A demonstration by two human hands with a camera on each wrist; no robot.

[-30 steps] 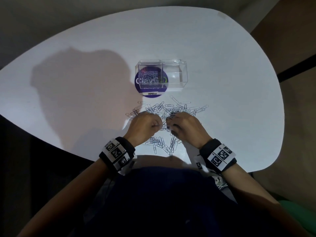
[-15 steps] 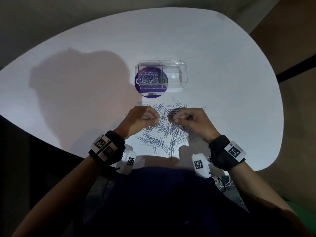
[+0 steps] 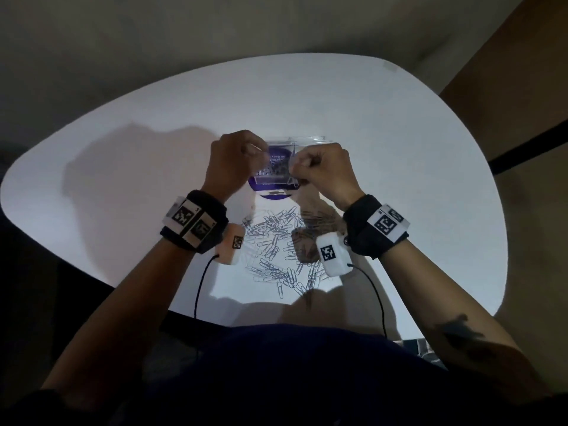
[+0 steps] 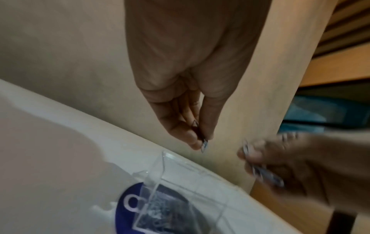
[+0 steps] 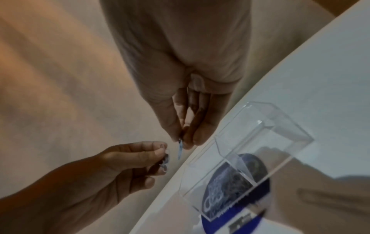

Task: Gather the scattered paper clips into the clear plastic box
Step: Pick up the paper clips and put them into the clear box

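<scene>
Over the clear plastic box at frame center, both hands have come up from the pile since a second ago. Left hand pinches paper clips; right hand pinches its own clips. Drop looks imminent; most of the pile remains on the table, lower center.

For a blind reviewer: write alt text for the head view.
Both hands, left hand and right hand, hover over the clear plastic box, each pinching paper clips. The box sits on a purple disc on a white table. Loose paper clips lie on the table between the wrists.
</scene>
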